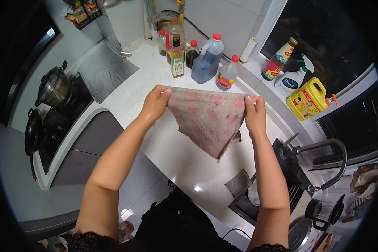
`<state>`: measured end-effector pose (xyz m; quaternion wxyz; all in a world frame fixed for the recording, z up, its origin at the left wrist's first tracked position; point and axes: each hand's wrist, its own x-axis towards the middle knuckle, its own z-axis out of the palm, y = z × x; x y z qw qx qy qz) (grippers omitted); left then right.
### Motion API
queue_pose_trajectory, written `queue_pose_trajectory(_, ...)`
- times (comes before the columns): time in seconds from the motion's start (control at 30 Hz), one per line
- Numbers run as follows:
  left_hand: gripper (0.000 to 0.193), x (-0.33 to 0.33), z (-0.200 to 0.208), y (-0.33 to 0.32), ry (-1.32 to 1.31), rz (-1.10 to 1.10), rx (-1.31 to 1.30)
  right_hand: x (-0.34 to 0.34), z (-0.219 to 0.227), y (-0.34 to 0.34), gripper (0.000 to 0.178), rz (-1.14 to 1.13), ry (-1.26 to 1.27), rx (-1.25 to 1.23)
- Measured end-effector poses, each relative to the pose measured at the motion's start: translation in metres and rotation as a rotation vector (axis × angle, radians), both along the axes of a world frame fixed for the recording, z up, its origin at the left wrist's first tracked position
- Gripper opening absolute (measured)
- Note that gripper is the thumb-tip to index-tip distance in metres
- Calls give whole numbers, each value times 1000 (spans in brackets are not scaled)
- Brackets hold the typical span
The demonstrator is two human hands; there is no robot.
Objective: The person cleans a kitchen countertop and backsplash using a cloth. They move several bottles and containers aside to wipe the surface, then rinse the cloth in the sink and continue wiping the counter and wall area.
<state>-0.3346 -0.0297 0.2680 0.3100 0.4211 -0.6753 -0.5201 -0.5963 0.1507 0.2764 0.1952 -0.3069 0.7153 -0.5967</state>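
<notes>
A worn greyish cleaning cloth [210,115] with faded pink patches hangs spread above the white countertop [166,147]. My left hand [156,102] pinches its upper left corner, and my right hand [255,110] grips the upper right corner. Between them the top edge is stretched nearly straight, while the lower part droops to a point. Just beyond the cloth stand a blue jug with a red cap [208,61], a short clear bottle with a red cap [227,74] and a green-labelled glass bottle [177,59].
At the right is a dark sink [243,206] with a curved faucet [342,157]; a small grey cloth [238,183] lies by its edge. A spray bottle [292,80] and yellow jug [308,99] line the windowsill. On the left, a lidded pot [54,89] and wok [32,132] occupy the stove.
</notes>
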Motion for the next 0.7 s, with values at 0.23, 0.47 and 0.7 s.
queue_pose_trajectory(0.23, 47, -21, 49, -35, -23, 146, -58, -17, 17, -30, 31, -101, 221, 197)
queue_pose_trajectory(0.47, 31, 39, 15, 0, -48, 103, -210, 20, -23, 15, 22, -17, 151, 126)
queue_pose_trajectory(0.7, 28, 113, -116, 98, -511, -36, -183, 104, -138, 109, 20, 0, 144, 454)
